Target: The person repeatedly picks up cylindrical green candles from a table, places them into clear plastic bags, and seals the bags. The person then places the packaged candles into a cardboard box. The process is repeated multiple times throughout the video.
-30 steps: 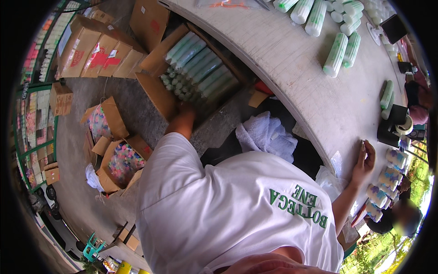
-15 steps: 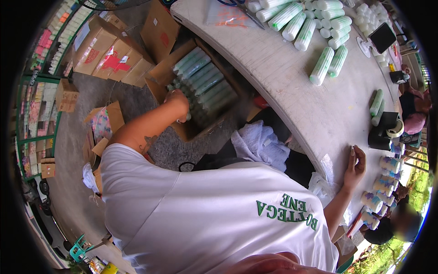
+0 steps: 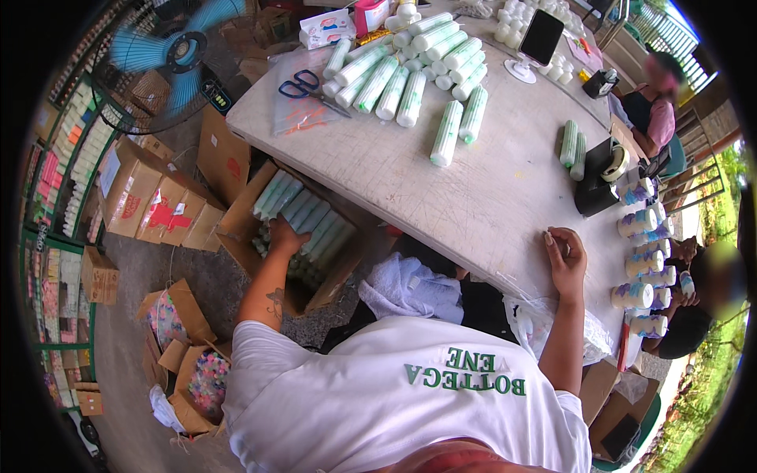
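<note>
Several wrapped rolls [image 3: 306,217] look light, slick, best held mid-length; whether left fingers [image 3: 280,228] grip is unclear, right fingers [image 3: 556,251] curl loosely.

Your left hand [image 3: 286,236] has changed its place. One second ago it was deep at the near side of the box [image 3: 239,244], mostly in shadow; half a second ago it was above this near side. Now it lies over the packs [image 3: 314,225] inside the box. Your view has turned also: beyond the box, the fan [image 3: 185,52] has appeared, and the scissors [image 3: 317,94] now show whole.
</note>
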Motion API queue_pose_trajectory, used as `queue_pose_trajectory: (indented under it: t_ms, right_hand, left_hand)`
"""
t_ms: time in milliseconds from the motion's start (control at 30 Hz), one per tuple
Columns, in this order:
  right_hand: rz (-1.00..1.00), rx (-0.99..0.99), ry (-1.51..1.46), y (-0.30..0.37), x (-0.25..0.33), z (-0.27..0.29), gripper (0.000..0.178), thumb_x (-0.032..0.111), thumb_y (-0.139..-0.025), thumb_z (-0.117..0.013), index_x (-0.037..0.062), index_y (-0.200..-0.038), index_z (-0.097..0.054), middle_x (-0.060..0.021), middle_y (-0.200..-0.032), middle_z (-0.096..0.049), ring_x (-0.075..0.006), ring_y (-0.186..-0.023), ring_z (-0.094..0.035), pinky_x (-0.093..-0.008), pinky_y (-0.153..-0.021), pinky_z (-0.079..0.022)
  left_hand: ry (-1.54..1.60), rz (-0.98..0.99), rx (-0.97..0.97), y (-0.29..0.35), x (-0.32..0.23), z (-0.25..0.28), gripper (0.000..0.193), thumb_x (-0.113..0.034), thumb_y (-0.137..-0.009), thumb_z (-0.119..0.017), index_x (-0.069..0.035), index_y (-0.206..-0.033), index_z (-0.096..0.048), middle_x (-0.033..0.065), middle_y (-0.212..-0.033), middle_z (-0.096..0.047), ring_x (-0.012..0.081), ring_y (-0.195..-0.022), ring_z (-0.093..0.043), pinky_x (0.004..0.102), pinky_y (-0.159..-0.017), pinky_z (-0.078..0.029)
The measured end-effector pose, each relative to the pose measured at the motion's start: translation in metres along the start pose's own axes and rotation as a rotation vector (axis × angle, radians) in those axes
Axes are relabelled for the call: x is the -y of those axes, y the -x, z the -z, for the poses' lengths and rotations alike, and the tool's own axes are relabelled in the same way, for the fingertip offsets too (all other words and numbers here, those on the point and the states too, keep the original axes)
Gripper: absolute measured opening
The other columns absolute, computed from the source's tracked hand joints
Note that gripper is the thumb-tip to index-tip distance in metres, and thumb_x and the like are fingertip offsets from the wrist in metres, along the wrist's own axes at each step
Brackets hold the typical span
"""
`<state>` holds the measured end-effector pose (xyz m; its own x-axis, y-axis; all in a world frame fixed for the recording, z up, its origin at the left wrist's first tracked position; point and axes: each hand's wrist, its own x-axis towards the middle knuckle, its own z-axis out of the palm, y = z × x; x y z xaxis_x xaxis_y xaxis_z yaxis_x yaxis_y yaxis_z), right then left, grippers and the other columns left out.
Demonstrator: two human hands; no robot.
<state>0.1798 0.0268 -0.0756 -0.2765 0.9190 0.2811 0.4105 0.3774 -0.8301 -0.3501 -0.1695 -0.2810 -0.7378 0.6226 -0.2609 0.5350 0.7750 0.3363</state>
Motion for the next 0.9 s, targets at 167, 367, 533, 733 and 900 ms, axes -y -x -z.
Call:
queue_pose_trajectory:
  t_ms: [167,367,533,733,900]
  right_hand:
    - [0.044,-0.024,0.029,-0.004,-0.008,-0.003,0.012,0.004,-0.081,-0.065,-0.0027,-0.091,-0.062,-0.0098,-0.092,-0.062,-0.0175,-0.086,-0.059,-0.0266,-0.08,-0.045]
    - [0.052,-0.031,0.097,-0.002,-0.007,0.0,0.014,0.005,-0.081,-0.065,-0.0029,-0.092,-0.062,-0.0102,-0.093,-0.062,-0.018,-0.085,-0.06,-0.0264,-0.079,-0.046]
    - [0.061,-0.05,0.104,0.002,-0.005,-0.002,0.012,0.005,-0.082,-0.065,-0.0029,-0.091,-0.063,-0.0104,-0.091,-0.062,-0.0185,-0.084,-0.06,-0.0266,-0.078,-0.046]
    - [0.094,-0.064,0.152,-0.001,0.002,0.001,0.012,0.007,-0.083,-0.065,-0.0022,-0.09,-0.063,-0.0092,-0.091,-0.062,-0.0169,-0.083,-0.06,-0.0263,-0.077,-0.046]
    - [0.058,-0.085,0.097,0.002,-0.003,0.001,0.013,0.011,-0.085,-0.065,-0.0014,-0.09,-0.064,-0.0086,-0.089,-0.063,-0.0161,-0.083,-0.061,-0.0256,-0.077,-0.046]
  left_hand:
    - [0.044,-0.024,-0.052,-0.009,0.021,-0.042,0.113,-0.028,-0.06,-0.083,0.004,-0.143,-0.013,0.0281,-0.141,-0.023,0.0438,-0.129,-0.027,0.0458,-0.107,-0.027]
    - [-0.006,-0.163,-0.205,-0.018,-0.002,-0.018,0.082,-0.017,-0.074,-0.074,0.002,-0.139,-0.028,0.026,-0.139,-0.028,0.0438,-0.127,-0.032,0.0457,-0.103,-0.033]
    - [0.434,-0.554,-1.01,0.02,-0.093,0.112,0.046,-0.015,-0.085,-0.063,-0.002,-0.126,-0.048,0.0226,-0.133,-0.037,0.036,-0.121,-0.041,0.0448,-0.098,-0.039]
    - [-0.098,-0.68,-0.899,-0.002,-0.142,0.164,0.031,-0.027,-0.086,-0.061,-0.017,-0.115,-0.062,0.0113,-0.141,-0.035,0.0374,-0.132,-0.027,0.0581,-0.104,-0.025]
    - [-0.257,-0.476,-0.686,-0.048,-0.142,0.165,0.035,-0.039,-0.086,-0.056,-0.022,-0.116,-0.061,0.0096,-0.147,-0.025,0.0392,-0.137,-0.015,0.0674,-0.104,-0.009]
